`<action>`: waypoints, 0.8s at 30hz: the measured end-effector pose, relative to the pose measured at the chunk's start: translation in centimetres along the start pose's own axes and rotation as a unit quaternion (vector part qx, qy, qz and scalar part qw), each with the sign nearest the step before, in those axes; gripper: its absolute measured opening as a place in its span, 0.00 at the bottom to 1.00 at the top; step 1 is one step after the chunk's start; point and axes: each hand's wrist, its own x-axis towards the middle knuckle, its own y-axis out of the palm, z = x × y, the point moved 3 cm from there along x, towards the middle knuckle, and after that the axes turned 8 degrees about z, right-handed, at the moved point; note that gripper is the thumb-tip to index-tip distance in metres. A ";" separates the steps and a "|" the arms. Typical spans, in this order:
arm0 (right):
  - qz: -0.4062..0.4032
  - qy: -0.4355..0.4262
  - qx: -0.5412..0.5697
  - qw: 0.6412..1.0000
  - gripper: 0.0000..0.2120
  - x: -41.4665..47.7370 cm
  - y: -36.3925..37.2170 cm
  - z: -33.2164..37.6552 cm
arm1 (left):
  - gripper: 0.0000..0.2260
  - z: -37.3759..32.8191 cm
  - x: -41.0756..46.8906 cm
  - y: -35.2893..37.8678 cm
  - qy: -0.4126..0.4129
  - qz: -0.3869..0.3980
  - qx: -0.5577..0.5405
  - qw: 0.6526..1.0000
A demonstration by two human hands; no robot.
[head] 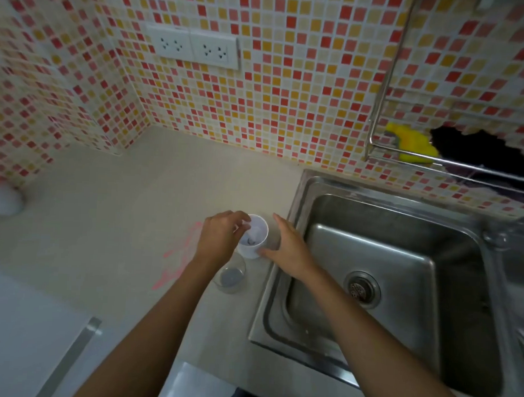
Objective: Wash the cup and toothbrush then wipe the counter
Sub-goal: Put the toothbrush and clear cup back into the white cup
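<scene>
The cup stands upright on the counter, just left of the sink, whose rim lies at its 3 o'clock. A clear glass sits at the cup's 7 o'clock, close by, and a pink smear marks the counter at its 9 o'clock.

The left hand comes in from 9 o'clock with its fingers curled over the cup's rim; they seem to pinch something thin and pale inside, possibly the toothbrush, though the blur there leaves it uncertain. The right hand is at 3 o'clock, fingers spread and straight, its thumb touching the cup's lower wall at about 5 o'clock without closing round it.

The cup looks like thin white plastic: light, stiff, likely to tip if nudged high up, and slick once wet. The safest hold would be a wrap round the middle of its wall, thumb opposite fingers, rather than a pinch on the rim. The glass so near is breakable, so the lift wants to go straight up, then over towards 3 o'clock into the basin.

A yellow sponge rests in the rack at 1 o'clock.
</scene>
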 end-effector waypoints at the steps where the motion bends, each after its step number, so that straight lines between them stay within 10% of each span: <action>1: 0.002 0.002 0.009 1.000 0.44 0.0 0.2 0.1 | 0.05 0.1 0.1 0.1 0.007 0.002 0.010 1.000; 24: 0.005 -0.005 0.086 0.996 0.35 1.3 2.7 -0.5 | 0.10 1.1 1.0 1.8 0.073 0.031 0.024 0.997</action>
